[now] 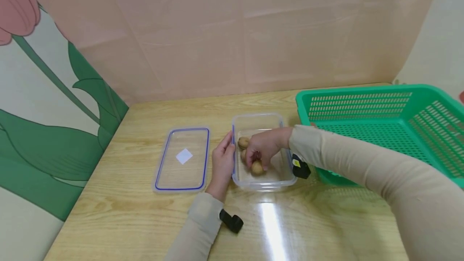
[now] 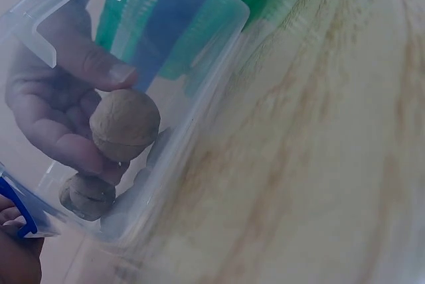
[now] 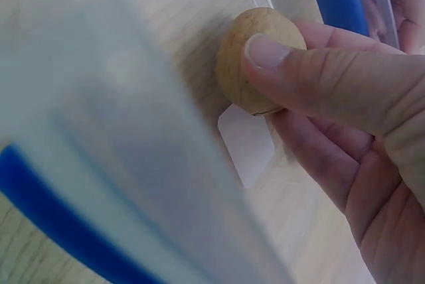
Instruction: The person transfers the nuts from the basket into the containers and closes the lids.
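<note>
A clear plastic food container (image 1: 257, 119) with blue edging along its sides stands mid-table. My right hand (image 1: 266, 146) reaches down into it and pinches a walnut (image 1: 257, 168) between thumb and fingers; the walnut (image 3: 255, 58) shows clearly in the right wrist view. Another walnut (image 1: 243, 142) sits along the container's left wall, and one more is partly hidden behind the right hand. In the left wrist view, a walnut (image 2: 86, 196) lies below the held one. My left hand (image 1: 222, 164) rests against the container's outer left side, its fingers stretched along the wall.
Left of the container lies its clear lid (image 1: 195, 178) with a blue seal and a white square label (image 1: 184, 156). A large green plastic basket (image 1: 362, 92) stands close on the right, under my right forearm. Behind the wooden table (image 1: 123, 212) hangs a pinkish sheet (image 1: 203, 31).
</note>
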### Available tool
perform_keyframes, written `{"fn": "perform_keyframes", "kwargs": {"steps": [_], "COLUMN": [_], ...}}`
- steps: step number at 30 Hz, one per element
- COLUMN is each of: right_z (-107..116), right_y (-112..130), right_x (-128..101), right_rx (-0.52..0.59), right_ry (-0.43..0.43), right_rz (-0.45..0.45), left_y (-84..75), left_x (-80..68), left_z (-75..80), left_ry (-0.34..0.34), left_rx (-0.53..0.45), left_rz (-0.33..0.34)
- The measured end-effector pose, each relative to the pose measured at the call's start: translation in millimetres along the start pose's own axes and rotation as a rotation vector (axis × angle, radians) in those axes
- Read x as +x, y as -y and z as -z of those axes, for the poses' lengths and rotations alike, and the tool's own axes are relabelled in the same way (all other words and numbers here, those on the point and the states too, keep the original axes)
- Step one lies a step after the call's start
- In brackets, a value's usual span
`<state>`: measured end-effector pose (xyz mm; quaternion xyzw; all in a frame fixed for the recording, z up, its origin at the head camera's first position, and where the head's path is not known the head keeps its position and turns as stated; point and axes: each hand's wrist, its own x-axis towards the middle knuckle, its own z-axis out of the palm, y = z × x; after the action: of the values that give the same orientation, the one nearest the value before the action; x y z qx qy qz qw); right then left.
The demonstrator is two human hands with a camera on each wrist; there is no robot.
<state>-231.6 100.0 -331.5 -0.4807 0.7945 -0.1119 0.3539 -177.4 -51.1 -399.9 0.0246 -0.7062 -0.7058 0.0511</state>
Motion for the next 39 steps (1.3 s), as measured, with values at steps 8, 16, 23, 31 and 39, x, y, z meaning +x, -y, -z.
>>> {"fn": "perform_keyframes", "kwargs": {"steps": [8,16,23,31,39], "right_z": [7,28,42,46,36], "right_y": [3,12,15,9,-2], "right_x": [-6,-21,-47,-85,-116], "right_rx": [0.076,0.217,0.262,0.254,0.262], "right_ry": [-0.048,-0.181,-0.351,-0.446,-0.535], "right_rz": [-0.012,0.054,0.055,0.033,-0.024], "left_y": [0.2,-0.3,0.4,0.0,-0.1], "left_x": [1.0,0.2,0.1,-0.4,-3.0], "left_z": [1.5,1.6,1.8,1.2,1.6], "left_ry": [0.018,0.020,0.014,0.018,0.006], "left_rx": [-0.001,-0.001,0.008,0.011,0.016], "left_rz": [0.026,-0.010,-0.015,-0.008,-0.026]}}
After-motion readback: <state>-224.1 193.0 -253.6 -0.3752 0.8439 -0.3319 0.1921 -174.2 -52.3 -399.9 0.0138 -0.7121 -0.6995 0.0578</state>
